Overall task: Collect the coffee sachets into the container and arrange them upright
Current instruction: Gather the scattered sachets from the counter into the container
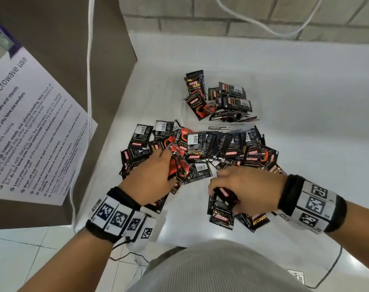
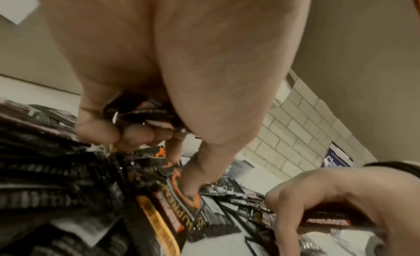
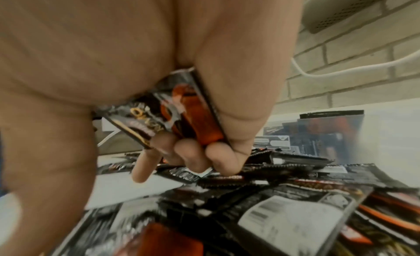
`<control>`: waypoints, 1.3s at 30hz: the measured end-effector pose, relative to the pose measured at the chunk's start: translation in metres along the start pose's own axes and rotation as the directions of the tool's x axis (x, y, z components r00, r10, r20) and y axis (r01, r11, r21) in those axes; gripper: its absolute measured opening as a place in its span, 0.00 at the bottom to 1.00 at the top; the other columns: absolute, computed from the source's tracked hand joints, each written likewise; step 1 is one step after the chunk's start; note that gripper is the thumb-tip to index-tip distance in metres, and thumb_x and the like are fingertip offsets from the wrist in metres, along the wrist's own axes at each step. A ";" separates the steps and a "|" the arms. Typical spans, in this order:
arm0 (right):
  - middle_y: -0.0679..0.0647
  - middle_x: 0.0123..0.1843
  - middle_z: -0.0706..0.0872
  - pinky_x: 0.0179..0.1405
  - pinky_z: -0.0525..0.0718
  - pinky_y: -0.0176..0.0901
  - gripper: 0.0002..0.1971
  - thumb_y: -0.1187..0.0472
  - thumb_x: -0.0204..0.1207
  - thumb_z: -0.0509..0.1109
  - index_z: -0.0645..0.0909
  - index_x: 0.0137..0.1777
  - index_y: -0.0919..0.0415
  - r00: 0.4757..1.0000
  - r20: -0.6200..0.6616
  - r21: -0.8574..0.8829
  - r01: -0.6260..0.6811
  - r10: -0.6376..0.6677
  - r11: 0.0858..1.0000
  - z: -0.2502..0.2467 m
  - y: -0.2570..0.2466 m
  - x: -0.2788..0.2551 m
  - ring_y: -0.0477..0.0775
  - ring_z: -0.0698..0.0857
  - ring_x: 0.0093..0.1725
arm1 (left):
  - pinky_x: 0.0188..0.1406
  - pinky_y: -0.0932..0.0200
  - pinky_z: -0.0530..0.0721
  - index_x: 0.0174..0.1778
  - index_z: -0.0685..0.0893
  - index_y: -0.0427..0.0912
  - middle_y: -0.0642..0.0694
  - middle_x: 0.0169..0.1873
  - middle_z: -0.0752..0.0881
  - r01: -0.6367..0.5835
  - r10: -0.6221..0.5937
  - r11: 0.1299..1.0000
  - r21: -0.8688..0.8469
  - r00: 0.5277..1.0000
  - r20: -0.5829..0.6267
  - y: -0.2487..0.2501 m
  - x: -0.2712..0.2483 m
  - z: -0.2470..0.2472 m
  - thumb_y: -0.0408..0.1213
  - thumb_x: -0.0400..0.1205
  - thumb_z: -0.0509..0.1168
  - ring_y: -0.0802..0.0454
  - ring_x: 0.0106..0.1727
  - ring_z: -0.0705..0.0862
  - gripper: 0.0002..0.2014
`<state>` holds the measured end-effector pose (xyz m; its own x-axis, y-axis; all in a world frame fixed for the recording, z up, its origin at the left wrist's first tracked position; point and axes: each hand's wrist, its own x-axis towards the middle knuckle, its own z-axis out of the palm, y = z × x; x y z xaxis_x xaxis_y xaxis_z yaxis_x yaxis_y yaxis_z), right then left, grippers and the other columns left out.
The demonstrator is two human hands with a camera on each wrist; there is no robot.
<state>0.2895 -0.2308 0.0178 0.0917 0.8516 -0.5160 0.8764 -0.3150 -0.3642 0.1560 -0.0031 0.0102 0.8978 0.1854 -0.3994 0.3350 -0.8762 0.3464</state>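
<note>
Several black and red coffee sachets [image 1: 202, 148] lie in a loose heap on the white counter. A clear plastic container [image 1: 258, 106] behind the heap holds several sachets [image 1: 232, 98], some leaning, some flat. My left hand [image 1: 154, 175] is over the heap's left side and grips a small bunch of sachets [image 2: 145, 114], its thumb [image 2: 193, 177] pressing on a sachet in the heap. My right hand [image 1: 246, 186] is at the heap's near right and grips a few sachets [image 3: 181, 109] in curled fingers [image 3: 191, 155], with the index finger pointing down.
A brown panel with a white microwave-use notice [image 1: 31, 127] stands at the left. White cables [image 1: 88, 81] run down beside it and along the brick wall [image 1: 242, 15]. The counter's front edge [image 1: 179, 243] is near my body.
</note>
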 end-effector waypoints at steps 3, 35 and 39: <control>0.45 0.64 0.76 0.67 0.77 0.49 0.35 0.49 0.69 0.82 0.69 0.74 0.39 0.998 0.059 -0.150 0.015 -0.006 0.989 0.007 -0.004 0.005 0.50 0.75 0.64 | 0.50 0.58 0.77 0.70 0.71 0.43 0.47 0.60 0.74 0.014 -0.016 0.997 0.082 0.999 0.030 0.008 0.007 0.009 0.58 0.79 0.75 0.50 0.53 0.78 0.32; 0.43 0.61 0.78 0.42 0.75 0.42 0.24 0.65 0.68 0.71 0.79 0.65 0.50 0.999 -0.054 -0.036 -0.003 0.001 0.999 0.005 -0.013 0.038 0.52 0.81 0.58 | 0.53 0.34 0.92 0.66 0.77 0.45 0.44 0.49 0.91 -0.035 0.014 0.591 -0.806 0.999 -0.033 0.001 -0.004 -0.001 0.24 0.90 0.60 0.40 0.53 0.92 0.14; 0.45 0.53 0.79 0.48 0.84 0.49 0.15 0.66 0.70 0.70 0.80 0.56 0.50 0.978 -0.208 0.122 0.056 -0.029 0.991 -0.002 -0.010 0.037 0.49 0.81 0.52 | 0.40 0.31 0.93 0.76 0.73 0.67 0.34 0.51 0.80 -0.031 0.034 0.428 -0.903 0.999 -0.018 0.002 -0.011 -0.006 0.24 0.88 0.64 0.34 0.45 0.88 0.31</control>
<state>0.2856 -0.1954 0.0037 0.1622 0.9289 -0.3329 0.8161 -0.3159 -0.4839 0.1486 -0.0038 0.0200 0.9136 0.1633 -0.3723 0.3741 0.0210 0.9271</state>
